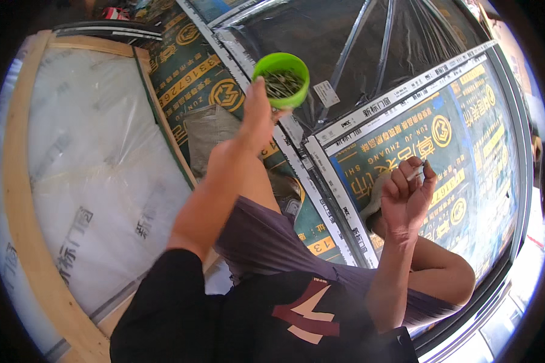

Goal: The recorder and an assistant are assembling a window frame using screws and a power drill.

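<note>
My left hand (260,115) is closed around a bright green plastic cup (283,62). Its mouth tilts toward me, and a heap of thin, dark metal pieces (281,83) that look like screws lies inside. The cup is above the taped bars of a dark window frame (369,113). To the right, my right hand (406,193) is raised over the frame's opening, fingers curled with thumb against them. Something small and pale shows at its fingertips, too small to name.
At the left leans a large panel in white film (103,157) with a wooden border (33,242). Printed dark green sheeting (448,175) covers the floor under the frame. Black film (345,54) covers the far section. My bent knees rest close to the frame's bars.
</note>
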Demonstrator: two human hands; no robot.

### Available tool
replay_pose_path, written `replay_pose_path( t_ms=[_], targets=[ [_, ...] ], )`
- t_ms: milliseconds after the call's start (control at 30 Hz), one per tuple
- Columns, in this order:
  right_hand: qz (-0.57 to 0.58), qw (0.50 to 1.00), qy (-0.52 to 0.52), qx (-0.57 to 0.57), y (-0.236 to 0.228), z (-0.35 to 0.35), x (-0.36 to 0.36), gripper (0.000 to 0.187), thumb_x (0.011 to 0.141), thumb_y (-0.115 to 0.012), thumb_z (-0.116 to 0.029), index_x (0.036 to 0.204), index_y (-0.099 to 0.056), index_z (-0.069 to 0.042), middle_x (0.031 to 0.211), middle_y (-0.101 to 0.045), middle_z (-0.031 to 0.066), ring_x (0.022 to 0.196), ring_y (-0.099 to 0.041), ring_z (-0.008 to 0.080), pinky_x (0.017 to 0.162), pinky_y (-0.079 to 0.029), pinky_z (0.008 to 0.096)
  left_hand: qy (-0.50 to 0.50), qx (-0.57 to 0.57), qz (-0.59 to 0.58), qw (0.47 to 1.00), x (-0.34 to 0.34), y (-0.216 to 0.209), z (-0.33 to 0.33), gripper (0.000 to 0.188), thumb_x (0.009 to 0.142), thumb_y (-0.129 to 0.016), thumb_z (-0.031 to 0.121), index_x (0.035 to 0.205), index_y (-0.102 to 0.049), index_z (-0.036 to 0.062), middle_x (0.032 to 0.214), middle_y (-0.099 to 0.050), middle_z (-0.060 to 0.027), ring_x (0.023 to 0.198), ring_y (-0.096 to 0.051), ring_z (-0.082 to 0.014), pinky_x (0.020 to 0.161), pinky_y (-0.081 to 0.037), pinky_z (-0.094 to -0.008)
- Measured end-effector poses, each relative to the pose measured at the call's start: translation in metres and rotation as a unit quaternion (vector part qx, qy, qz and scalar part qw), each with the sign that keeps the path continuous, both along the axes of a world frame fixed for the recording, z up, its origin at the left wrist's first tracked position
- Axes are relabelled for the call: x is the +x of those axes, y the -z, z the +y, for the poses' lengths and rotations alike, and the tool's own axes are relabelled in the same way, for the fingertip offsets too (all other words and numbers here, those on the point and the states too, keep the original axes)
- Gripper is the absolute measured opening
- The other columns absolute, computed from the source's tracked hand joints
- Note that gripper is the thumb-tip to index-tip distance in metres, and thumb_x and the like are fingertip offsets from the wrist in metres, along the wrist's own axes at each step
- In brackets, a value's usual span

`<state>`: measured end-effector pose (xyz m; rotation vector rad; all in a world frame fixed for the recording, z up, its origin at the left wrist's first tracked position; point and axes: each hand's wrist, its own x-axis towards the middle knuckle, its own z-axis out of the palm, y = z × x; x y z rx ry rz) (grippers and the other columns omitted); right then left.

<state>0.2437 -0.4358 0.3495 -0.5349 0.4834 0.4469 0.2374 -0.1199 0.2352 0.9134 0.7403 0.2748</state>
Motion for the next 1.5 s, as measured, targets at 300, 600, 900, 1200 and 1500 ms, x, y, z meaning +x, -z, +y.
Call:
replay_pose_path(
  t_ms=[300,600,900,1200,1500],
  targets=[
    [-0.018,0.996,-0.08,0.035,0.025,-0.013,-0.01,0.027,0.111,-0.05,-0.029,0.09,-0.05,-0.013,0.067,-0.03,-0.0054,0.055,-0.027,0.0073,0.047,-0.024,0.0247,0.074,0.244,0.283,0.925,0.064,0.101,0.184,0.057,0.113,-0.032,0.046,0.157,-0.037,0.0107,0.148,-0.052,-0.0162,0.125,-0.064,-0.0341,0.096,-0.063,-0.0479],
    [-0.009,0.988,-0.131,-0.078,0.034,-0.01,-0.01,0.021,0.11,-0.055,-0.031,0.103,-0.059,-0.011,0.083,-0.05,-0.0025,0.06,-0.036,0.0065,0.053,-0.031,0.0227,0.012,0.298,0.357,0.886,0.058,0.117,0.193,0.091,0.097,-0.045,0.079,0.16,-0.033,0.0137,0.156,-0.033,-0.0248,0.136,-0.047,-0.0447,0.11,-0.043,-0.0621],
    [-0.13,0.958,-0.206,-0.152,0.037,0.052,0.089,0.016,0.109,-0.06,-0.027,0.099,-0.06,-0.015,0.071,-0.047,-0.0065,0.059,-0.034,0.0066,0.054,-0.027,0.0245,0.179,0.263,0.182,0.93,0.01,0.032,0.003,0.058,0.093,-0.069,0.037,0.132,-0.058,-0.0041,0.126,-0.059,-0.0283,0.129,-0.054,-0.0364,0.105,-0.046,-0.0541],
    [-0.212,0.808,-0.496,-0.236,0.107,0.166,0.201,0.027,0.104,-0.068,-0.027,0.122,-0.072,-0.007,0.083,-0.062,-0.0032,0.063,-0.041,0.0048,0.052,-0.03,0.0224,0.354,0.757,0.048,0.547,-0.004,0.07,-0.174,0.073,0.102,-0.052,0.048,0.159,-0.034,0.0052,0.159,-0.033,-0.0239,0.154,-0.026,-0.0392,0.129,-0.015,-0.0536],
    [-0.254,0.616,-0.718,-0.199,0.159,0.196,0.208,0.033,0.11,-0.057,-0.029,0.135,-0.065,-0.009,0.094,-0.067,-0.0056,0.073,-0.056,0.0011,0.053,-0.038,0.0178,0.386,0.722,0.017,0.574,-0.004,0.072,-0.172,0.062,0.099,-0.052,0.047,0.148,-0.048,0.0097,0.158,-0.04,-0.0189,0.153,-0.029,-0.0391,0.129,-0.015,-0.0556]
  ],
)
